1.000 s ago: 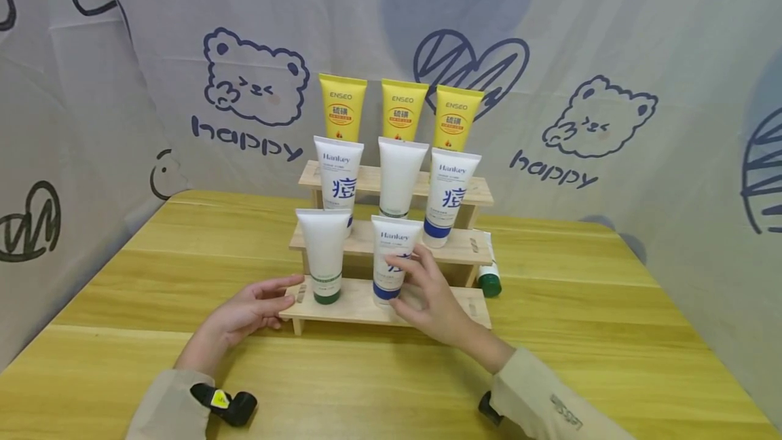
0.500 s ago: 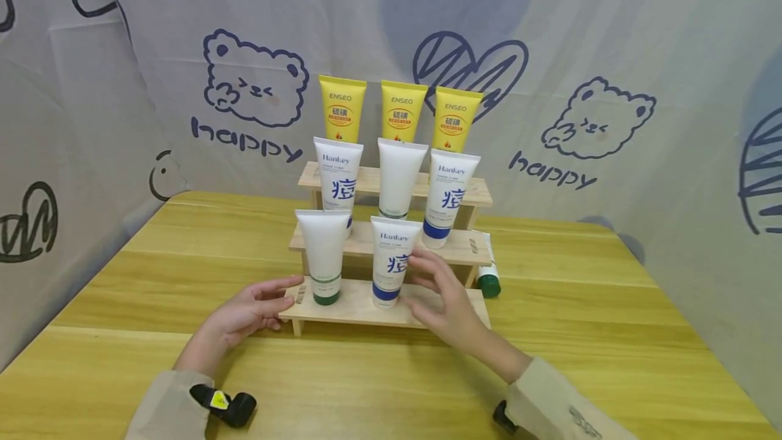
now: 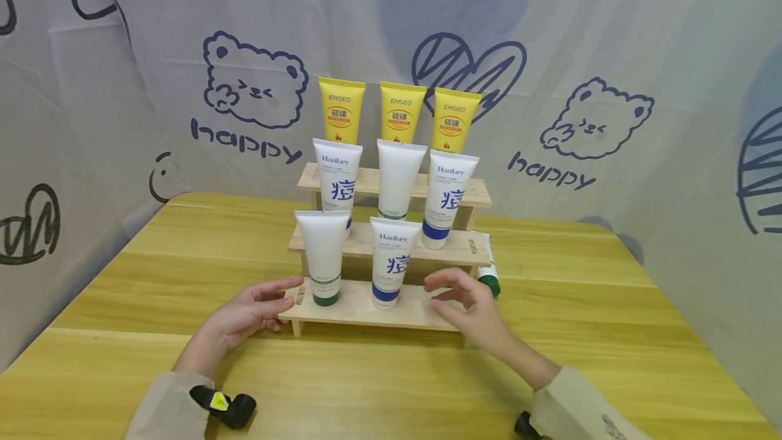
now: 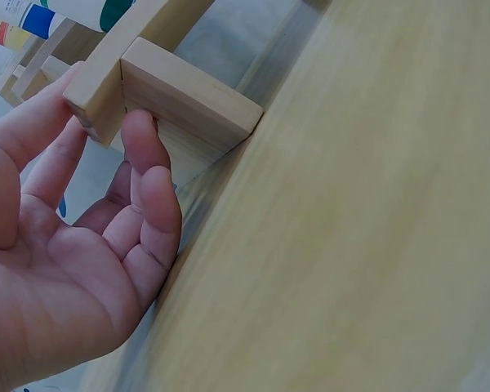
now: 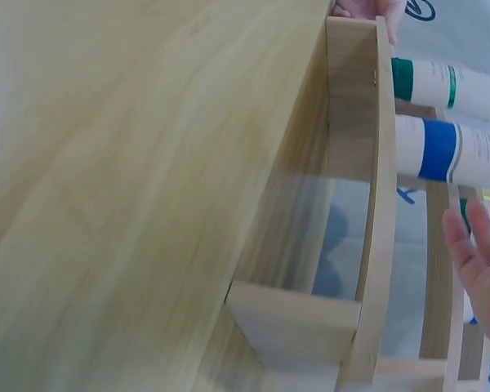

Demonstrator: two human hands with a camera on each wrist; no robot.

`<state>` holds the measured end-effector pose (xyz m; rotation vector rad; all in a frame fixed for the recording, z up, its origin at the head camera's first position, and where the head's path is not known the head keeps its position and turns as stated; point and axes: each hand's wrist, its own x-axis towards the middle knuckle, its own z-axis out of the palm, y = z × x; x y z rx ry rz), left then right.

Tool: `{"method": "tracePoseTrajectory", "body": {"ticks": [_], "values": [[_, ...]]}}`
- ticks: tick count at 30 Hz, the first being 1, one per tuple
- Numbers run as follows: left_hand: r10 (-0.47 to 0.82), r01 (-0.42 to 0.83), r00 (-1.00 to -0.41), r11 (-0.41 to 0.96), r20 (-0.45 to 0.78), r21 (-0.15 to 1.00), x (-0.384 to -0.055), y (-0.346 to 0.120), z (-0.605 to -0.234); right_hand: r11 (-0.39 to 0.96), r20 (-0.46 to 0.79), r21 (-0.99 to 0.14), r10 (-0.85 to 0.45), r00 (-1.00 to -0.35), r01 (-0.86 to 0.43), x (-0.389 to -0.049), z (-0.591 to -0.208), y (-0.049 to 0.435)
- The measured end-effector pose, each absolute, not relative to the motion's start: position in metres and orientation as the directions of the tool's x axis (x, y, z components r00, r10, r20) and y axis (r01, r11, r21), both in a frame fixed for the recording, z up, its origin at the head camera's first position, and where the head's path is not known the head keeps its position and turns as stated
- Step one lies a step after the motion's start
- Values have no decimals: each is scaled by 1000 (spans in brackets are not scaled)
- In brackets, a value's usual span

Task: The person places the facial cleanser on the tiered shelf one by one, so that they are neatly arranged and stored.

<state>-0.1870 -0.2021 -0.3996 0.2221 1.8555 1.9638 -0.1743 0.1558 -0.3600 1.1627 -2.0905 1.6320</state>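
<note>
A three-tier wooden display stand (image 3: 360, 314) holds squeeze tubes on their caps. My left hand (image 3: 247, 311) grips the left end of its lowest shelf, thumb at the front and index finger along the end. The left wrist view shows other fingers (image 4: 151, 192) curled beside the stand's leg. On that shelf stand a white tube with a green cap (image 3: 325, 257) and a Hankey tube with a blue band (image 3: 391, 267). My right hand (image 3: 473, 307) hovers over the shelf's right end, fingers loosely bent with nothing between them, apart from the Hankey tube.
The middle tier carries two Hankey tubes (image 3: 450, 199) around a plain white tube (image 3: 398, 178). Three yellow ENSEO tubes (image 3: 400, 114) stand on top. Another green-capped tube (image 3: 489, 277) lies on the table (image 3: 342, 386) behind the stand's right side. A printed cloth (image 3: 342, 12) hangs behind.
My right hand has let go of the Hankey tube on the lowest shelf and drawn away to the right. The tube stays standing. My left hand has not moved.
</note>
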Motion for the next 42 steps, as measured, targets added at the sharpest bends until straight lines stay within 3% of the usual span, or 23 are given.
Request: {"method": "tracePoseTrajectory", "body": {"ticks": [16,24,29,36,42], "values": [[411,-192,-895,-8,-172,981,-187,-201,-399,67,625,-711,-397,-672,-700,-176,-359,207],[409,-191,-896,2,-175,982,-187,-201,-398,63,622,-724,-371,-690,-687,-194,-364,240],[412,-196,-894,-3,-177,981,-187,-201,-398,158,548,-765,-350,-760,-625,-207,-372,260],[409,-199,-895,-8,-178,980,-186,-201,-397,375,344,-822,-272,-899,-428,-223,-375,272],[410,-194,-896,-13,-171,981,-186,-201,-399,490,216,-823,-196,-957,-286,-236,-374,272]]}}
